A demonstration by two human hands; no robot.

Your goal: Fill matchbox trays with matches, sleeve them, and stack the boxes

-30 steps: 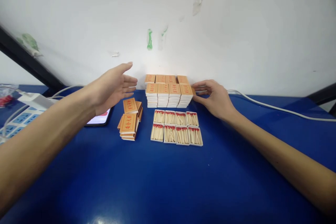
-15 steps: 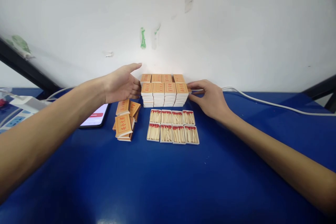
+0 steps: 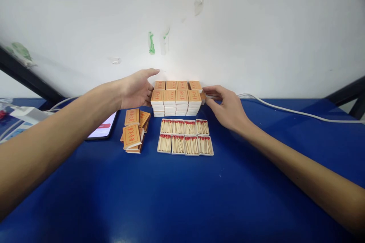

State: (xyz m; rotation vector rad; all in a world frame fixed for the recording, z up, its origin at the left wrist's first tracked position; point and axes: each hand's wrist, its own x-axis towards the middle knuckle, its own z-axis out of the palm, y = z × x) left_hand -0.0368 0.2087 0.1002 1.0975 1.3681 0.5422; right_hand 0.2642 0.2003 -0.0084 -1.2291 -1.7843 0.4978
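A stack of orange-topped matchboxes [image 3: 176,95] stands against the wall, its front and back rows slightly out of line. My left hand [image 3: 138,90] is open, palm facing right and thumb raised, its fingers at the stack's left rear side. On the other side, my right hand [image 3: 226,106] has thumb and forefinger apart at the stack's right rear corner; an orange box side [image 3: 203,97] shows between them. In front lie two rows of open matchbox trays [image 3: 185,145] full of red-tipped matches. A loose pile of matchbox sleeves [image 3: 132,136] lies to their left.
A lit phone [image 3: 101,133] lies under my left forearm. Beyond it are a white charger [image 3: 30,114] and cables. Another white cable [image 3: 285,114] runs along the blue table [image 3: 182,197] to the right. The white wall [image 3: 256,38] closes off the back.
My left hand has moved a little right, and the back row of matchboxes has shifted right relative to the front row. The view has also shifted slightly. My right hand stays at the stack.
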